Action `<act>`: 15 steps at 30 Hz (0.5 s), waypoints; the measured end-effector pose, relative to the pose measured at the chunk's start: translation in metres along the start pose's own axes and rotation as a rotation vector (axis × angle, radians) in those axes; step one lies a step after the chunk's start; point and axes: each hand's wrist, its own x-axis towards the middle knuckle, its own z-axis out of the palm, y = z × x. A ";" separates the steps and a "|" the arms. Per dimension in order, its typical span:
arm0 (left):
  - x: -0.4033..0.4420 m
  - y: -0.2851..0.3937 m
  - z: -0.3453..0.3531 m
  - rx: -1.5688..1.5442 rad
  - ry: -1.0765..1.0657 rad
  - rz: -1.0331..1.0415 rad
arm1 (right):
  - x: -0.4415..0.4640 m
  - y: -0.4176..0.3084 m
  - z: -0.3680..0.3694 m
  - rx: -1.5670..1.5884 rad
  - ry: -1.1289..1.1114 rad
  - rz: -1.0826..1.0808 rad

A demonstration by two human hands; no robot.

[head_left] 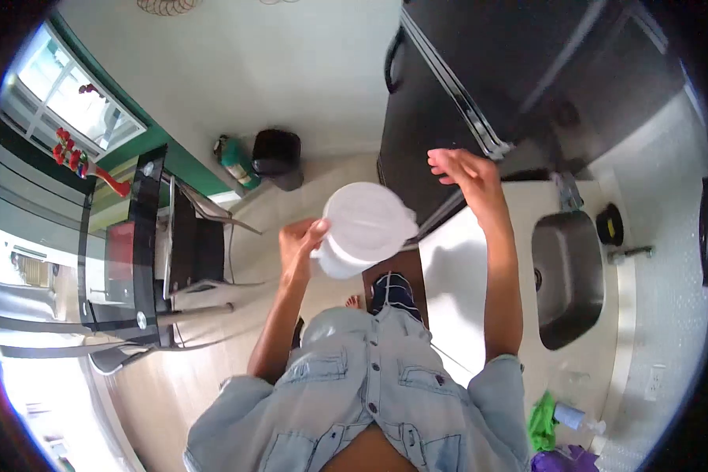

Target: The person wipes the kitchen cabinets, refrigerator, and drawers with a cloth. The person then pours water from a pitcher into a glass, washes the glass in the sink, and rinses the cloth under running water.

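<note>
A white lidded container (367, 223) is held up in front of my body. My left hand (300, 244) grips it at its left side, with the thumb at the lid's edge. My right hand (470, 175) is raised apart from the container, to its upper right, near the dark fridge (440, 102). Its fingers are loosely bent and apart, and nothing shows in them.
A counter (458, 291) with a steel sink (568, 283) runs along the right. Green cloth (541, 423) and a bottle lie at its near end. A black bin (278, 157), a green cylinder (234, 160), chairs and a glass table (122, 259) stand left.
</note>
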 end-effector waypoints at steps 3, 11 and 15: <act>0.032 -0.022 -0.047 -0.099 0.213 -0.011 | 0.096 0.057 0.014 0.069 -0.035 0.207; 0.127 -0.064 -0.154 -0.175 0.710 -0.077 | 0.377 0.213 0.004 0.093 0.098 0.363; 0.165 -0.079 -0.213 -0.266 0.945 -0.068 | 0.491 0.268 0.025 -0.066 0.371 0.403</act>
